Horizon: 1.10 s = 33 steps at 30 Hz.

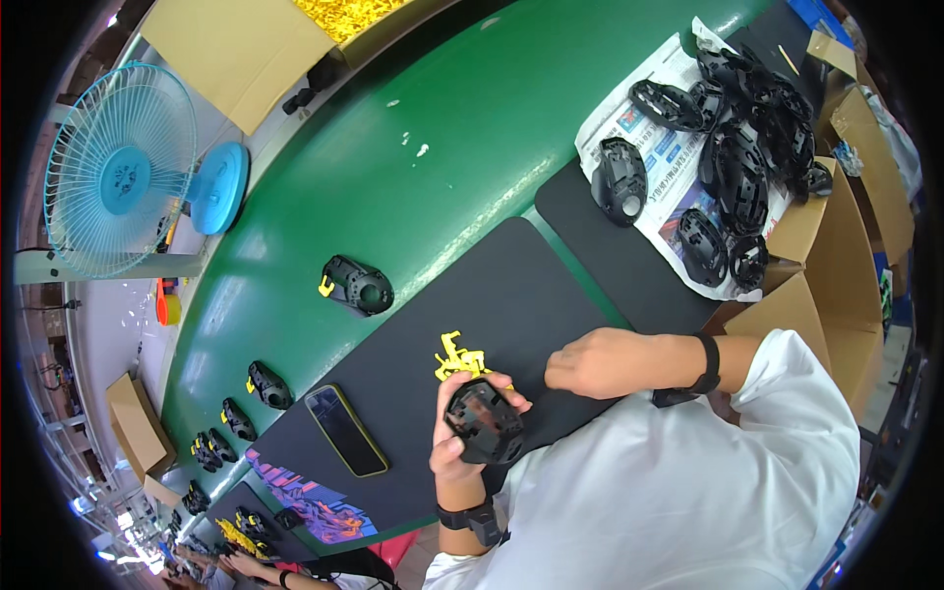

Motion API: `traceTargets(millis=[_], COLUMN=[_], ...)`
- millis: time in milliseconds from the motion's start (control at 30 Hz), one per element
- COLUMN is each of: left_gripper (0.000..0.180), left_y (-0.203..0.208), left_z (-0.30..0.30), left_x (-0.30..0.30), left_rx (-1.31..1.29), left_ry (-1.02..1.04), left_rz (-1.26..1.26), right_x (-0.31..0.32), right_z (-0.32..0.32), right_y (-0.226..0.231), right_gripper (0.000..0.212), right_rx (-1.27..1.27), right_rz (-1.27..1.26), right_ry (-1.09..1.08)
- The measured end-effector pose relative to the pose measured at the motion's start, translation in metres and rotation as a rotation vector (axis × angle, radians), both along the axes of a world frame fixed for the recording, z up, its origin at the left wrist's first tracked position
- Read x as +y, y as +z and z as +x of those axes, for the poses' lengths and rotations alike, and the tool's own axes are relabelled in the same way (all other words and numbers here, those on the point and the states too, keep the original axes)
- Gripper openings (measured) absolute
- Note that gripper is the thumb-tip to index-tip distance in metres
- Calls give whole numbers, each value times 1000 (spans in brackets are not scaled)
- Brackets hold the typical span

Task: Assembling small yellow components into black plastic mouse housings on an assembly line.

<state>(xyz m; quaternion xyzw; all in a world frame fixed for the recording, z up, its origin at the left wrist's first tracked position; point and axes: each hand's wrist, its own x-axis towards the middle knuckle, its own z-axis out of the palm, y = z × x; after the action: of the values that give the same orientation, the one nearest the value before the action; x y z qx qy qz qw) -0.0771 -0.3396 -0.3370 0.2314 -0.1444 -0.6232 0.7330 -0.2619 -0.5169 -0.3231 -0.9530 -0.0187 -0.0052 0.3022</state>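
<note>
My left hand (449, 447) holds a black mouse shell (484, 421), its fingers wrapped round the edges and the cut-out side facing up. Just beyond it, a small heap of yellow plastic clips (458, 356) lies on the black mat (413, 339). My right hand (593, 362) is closed over the mat, to the right of the clips. Its fingertips are tucked under, so whatever they may pinch is hidden.
A phone (346, 430) lies on the mat's left part. Mouse shells with yellow clips, one of them a black shell (358, 285), stand along the green bench (433, 128). Newspaper (629, 116) with piled shells, an open carton (836, 265) and a blue fan (123, 177) surround the place.
</note>
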Motion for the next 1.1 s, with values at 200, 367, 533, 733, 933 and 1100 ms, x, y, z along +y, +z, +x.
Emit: traceTargets(millis=[200,367,533,733,933,1100], left_gripper=[83,82,81,80,75,71], left_y=[2,3,4,5,-1,3], left_z=[-5,-8,-10,-16,-14,-12], left_x=[-22,-38,-43,-48,-56,-64], left_rx=[-19,-63,-118,-300,-818,-975], left_ry=[-61,-86,-70,29,280,353], left_rz=[17,38,51,53,-105,-189], right_x=[-21,-24,-23,-24,-4,-1], right_z=[4,3,-2,-2,13,16], right_y=[38,49,50,58,61,56], right_gripper=[16,24,40,29,20,21], right_rx=[-211,-149,-49,-98,-380,-538], right_rz=[283,650,979,747,550,373], right_ry=[-377,-555,-493,-526,-544,-455])
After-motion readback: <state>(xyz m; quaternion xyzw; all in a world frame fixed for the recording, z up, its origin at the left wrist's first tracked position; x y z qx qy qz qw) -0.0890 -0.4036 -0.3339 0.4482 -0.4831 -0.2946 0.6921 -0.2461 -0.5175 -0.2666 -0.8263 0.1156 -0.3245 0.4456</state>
